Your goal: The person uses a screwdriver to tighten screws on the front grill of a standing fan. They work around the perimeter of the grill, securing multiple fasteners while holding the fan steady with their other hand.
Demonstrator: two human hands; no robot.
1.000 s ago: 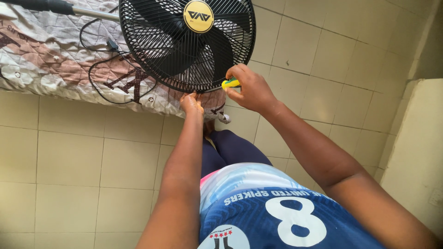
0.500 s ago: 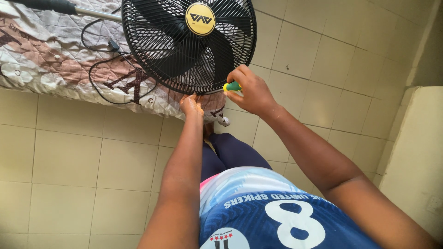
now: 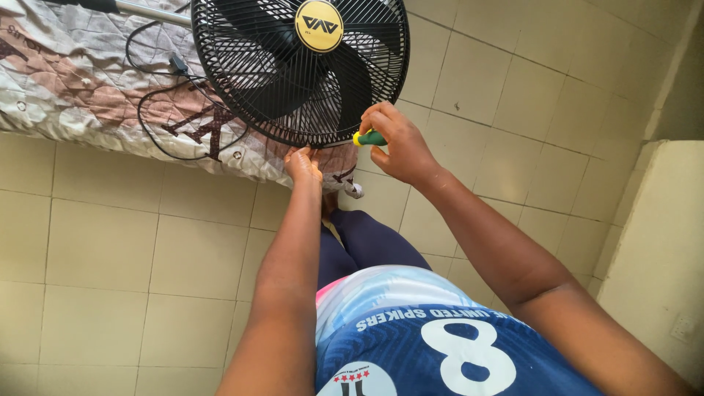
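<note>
A black standing fan (image 3: 293, 66) lies across a quilted mattress, its round wire grille with a gold centre badge facing me. My left hand (image 3: 302, 163) pinches the lower rim of the grille with its fingertips. My right hand (image 3: 396, 143) is closed around a screwdriver (image 3: 369, 138) with a green and yellow handle, held at the grille's lower right edge. The screwdriver's tip is hidden behind my fingers and the rim.
The mattress (image 3: 81, 88) with a patterned cover lies along the upper left, with the fan's black cable (image 3: 165, 110) looped on it and the metal pole (image 3: 154, 10) at the top. Beige floor tiles (image 3: 110, 279) surround my legs. A cream wall edge (image 3: 660, 249) stands at right.
My right hand with the screwdriver has shifted slightly along the grille's lower right rim. My left hand stays pinched on the bottom rim.
</note>
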